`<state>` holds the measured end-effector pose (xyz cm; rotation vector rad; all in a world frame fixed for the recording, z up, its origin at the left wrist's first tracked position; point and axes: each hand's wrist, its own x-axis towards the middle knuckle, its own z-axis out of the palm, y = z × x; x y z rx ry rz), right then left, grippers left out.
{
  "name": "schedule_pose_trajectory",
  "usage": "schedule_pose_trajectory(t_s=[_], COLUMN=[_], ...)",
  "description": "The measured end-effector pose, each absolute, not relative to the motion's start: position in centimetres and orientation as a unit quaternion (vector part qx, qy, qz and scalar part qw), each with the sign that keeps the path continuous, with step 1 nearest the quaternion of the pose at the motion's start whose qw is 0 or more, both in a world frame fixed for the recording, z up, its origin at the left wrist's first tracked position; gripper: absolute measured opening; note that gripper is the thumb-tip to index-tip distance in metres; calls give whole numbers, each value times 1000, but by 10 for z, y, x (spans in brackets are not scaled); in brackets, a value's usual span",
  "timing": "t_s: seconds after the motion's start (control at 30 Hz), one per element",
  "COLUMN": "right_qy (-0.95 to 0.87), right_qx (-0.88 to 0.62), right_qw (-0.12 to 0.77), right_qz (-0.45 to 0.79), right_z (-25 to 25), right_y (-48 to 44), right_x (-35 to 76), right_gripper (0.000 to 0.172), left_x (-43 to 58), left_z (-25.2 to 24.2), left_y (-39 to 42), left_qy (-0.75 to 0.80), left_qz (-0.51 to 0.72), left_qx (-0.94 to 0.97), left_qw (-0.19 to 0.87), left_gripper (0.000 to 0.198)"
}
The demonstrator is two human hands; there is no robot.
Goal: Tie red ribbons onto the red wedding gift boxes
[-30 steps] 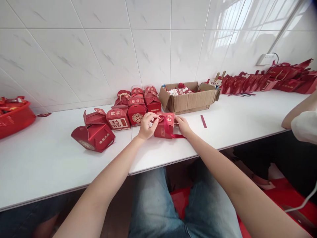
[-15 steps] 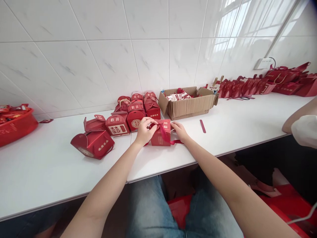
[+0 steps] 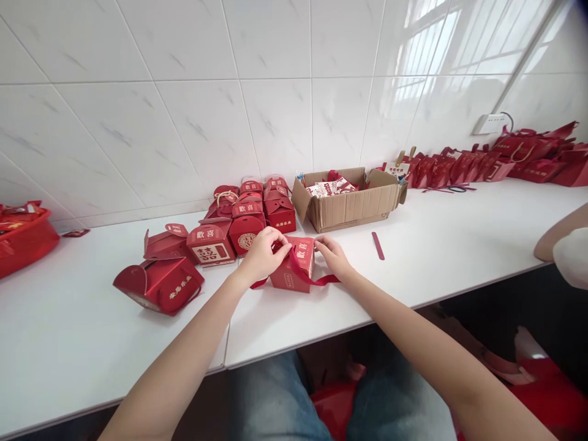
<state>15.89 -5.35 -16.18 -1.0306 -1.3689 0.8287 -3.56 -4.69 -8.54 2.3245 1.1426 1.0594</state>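
A small red gift box (image 3: 290, 277) with gold lettering stands on the white table in front of me, a dark red ribbon (image 3: 301, 269) hanging across its front and trailing out to both sides. At the box's upper left, my left hand (image 3: 267, 252) is closed, thumb and fingers pinching at the ribbon near the top. My right hand (image 3: 334, 257) has its bent fingers against the box's upper right edge, gripping that side. Its inner fingertips are partly hidden. Left of my hands lies an unclosed red box (image 3: 168, 282), tilted, with its flaps up.
Several closed red boxes (image 3: 248, 226) are grouped behind my left hand. A cardboard carton (image 3: 353, 211) of small packets stands by the wall. One dark red strip (image 3: 378, 245) lies to the right. Red bags line the far right; a red basin (image 3: 27, 242) is far left. Another person's arm (image 3: 563, 233) rests at right.
The view has shifted, so the table things sit lower. The gift box has tipped or turned slightly, showing more of its lettered top. Both hands stay at it, the right one near its upper edge.
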Motion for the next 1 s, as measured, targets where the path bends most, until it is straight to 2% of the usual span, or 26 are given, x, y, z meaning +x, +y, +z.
schedule_pose_trajectory(t_s=[0.1,0.2,0.3,0.37,0.43,0.5,0.6,0.67,0.8,0.9,1.0], right_qy=[-613,-691,-832,-885,-902,-902,-897,-898,-905,-903,-902], right_qx=[-437,-398,-357,-340,-339,-355,-371,-356,-322,-329,-314], right_qw=[576,519,355,230,135,79,37,29,20,10,46], right_qz=[318,307,232,221,228,231,237,256,277,275,294], right_z=[-134,-91,-50,-33,-27,-29,-38,-41,-40,-36,-34], right_y=[-55,-55,-52,-48,-43,-38,-32,-27,-17,-14,-16], right_x=[162,165,165,162,157,150,142,142,148,152,153], right_gripper=[30,20,12,12,20,32,44,40,24,22,19], left_x=[-39,-39,-37,-36,-37,-38,-41,-44,-52,-58,-61], left_z=[-90,-95,-98,-99,-99,-100,-99,-98,-91,-86,-84], left_y=[-53,-61,-65,-66,-66,-65,-64,-63,-61,-61,-59], left_qy=[399,404,417,429,438,441,430,427,446,448,425], left_qz=[389,419,445,454,456,452,444,435,376,327,329], left_qx=[810,789,767,755,747,743,747,751,768,793,817], left_qw=[182,196,200,198,205,221,243,256,264,252,210], left_gripper=[12,12,12,11,12,12,9,7,18,24,29])
